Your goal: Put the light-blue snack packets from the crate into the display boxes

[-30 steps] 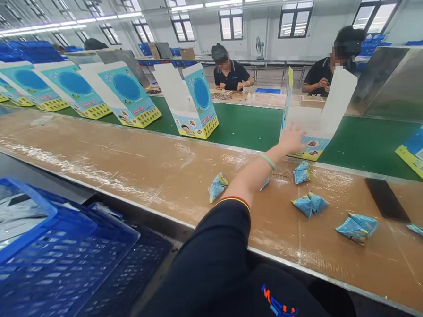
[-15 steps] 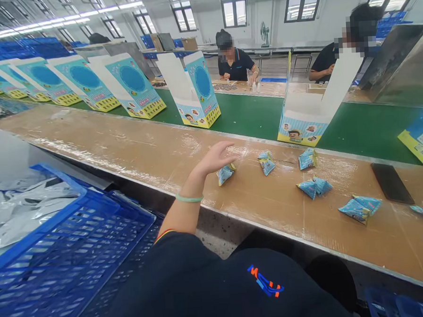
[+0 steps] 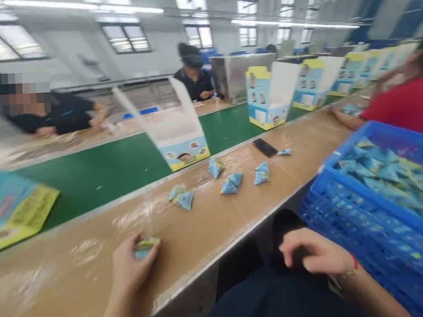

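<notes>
My left hand [image 3: 133, 262] is closed around a small blue-and-yellow snack packet [image 3: 144, 251] at the near edge of the table. Thumb and fingers grip its sides, and the hand covers part of it. Over my lap, left of a blue crate, my right hand [image 3: 314, 251] is held with fingers curved and apart from the thumb, nothing between them. More pointed packets lie in small groups along the table: one pair [image 3: 181, 198] nearest my left hand, then another [image 3: 216, 167], another [image 3: 231, 183] and another [image 3: 262, 173].
A blue crate [image 3: 340, 182] full of packets stands at my right. Open printed cartons [image 3: 188, 152] stand on the green belt [image 3: 109, 173] beyond the table. A black phone [image 3: 265, 147] lies near a single packet [image 3: 284, 152]. A person in red [image 3: 400, 103] sits at right; others work across the belt.
The view has swung to the right, bringing the full crate and my right hand into sight. My left hand, earlier loosely open over a packet, is now closed around one.
</notes>
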The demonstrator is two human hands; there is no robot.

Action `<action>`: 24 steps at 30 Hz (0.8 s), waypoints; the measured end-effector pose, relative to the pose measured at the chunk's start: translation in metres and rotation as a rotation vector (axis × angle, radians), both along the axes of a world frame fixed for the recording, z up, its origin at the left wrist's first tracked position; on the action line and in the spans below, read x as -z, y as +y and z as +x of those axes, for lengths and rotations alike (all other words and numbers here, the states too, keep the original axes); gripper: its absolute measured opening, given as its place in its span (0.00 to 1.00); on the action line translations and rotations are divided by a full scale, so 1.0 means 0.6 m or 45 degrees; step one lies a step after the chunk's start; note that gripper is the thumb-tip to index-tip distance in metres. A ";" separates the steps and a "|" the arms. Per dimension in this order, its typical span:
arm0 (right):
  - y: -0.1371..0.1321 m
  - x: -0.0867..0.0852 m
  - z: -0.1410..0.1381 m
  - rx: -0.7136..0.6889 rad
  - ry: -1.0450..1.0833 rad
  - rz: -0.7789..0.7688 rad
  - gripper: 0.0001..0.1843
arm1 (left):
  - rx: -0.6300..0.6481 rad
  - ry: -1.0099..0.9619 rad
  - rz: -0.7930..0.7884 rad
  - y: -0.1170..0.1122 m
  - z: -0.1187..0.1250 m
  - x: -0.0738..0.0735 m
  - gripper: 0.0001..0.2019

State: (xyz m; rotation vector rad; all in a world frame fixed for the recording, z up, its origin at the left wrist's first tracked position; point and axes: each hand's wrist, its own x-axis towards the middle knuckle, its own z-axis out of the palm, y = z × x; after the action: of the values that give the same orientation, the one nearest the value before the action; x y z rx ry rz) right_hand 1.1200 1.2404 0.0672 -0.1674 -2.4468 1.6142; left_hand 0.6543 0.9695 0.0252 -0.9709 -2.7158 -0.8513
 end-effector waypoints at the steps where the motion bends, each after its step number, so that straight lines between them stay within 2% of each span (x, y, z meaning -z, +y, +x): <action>1: -0.009 0.024 0.000 0.157 -0.070 0.020 0.21 | 0.079 0.055 0.012 0.006 -0.003 0.008 0.18; 4: -0.036 0.122 -0.002 0.622 -0.451 0.221 0.22 | 0.128 0.114 0.135 0.020 0.015 0.014 0.14; 6: -0.056 0.184 0.000 0.772 -0.654 0.355 0.26 | 0.090 0.073 0.131 0.031 0.040 0.008 0.15; 8: -0.068 0.228 0.003 0.834 -0.721 0.422 0.27 | 0.053 0.017 0.084 0.045 0.064 -0.001 0.16; 10: -0.065 0.253 0.002 0.873 -0.708 0.475 0.26 | 0.035 -0.033 0.044 0.062 0.088 -0.009 0.16; 13: -0.040 0.270 -0.006 0.922 -0.696 0.504 0.23 | 0.035 -0.093 0.015 0.087 0.131 -0.015 0.18; 18: -0.006 0.298 -0.017 0.865 -0.650 0.546 0.23 | 0.096 -0.147 0.008 0.130 0.227 -0.012 0.17; 21: 0.002 0.327 -0.014 0.832 -0.623 0.595 0.24 | 0.294 -0.235 0.006 0.181 0.284 -0.024 0.13; 24: 0.013 0.368 -0.012 0.810 -0.606 0.656 0.25 | 0.540 -0.315 0.035 0.273 0.320 -0.058 0.12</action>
State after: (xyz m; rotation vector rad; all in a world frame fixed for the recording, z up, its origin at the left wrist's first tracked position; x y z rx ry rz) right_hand 1.1127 1.2480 -0.1533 -1.2078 -2.6262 0.7062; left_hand 0.8462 1.1330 0.0598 -1.5660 -2.7230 -1.1411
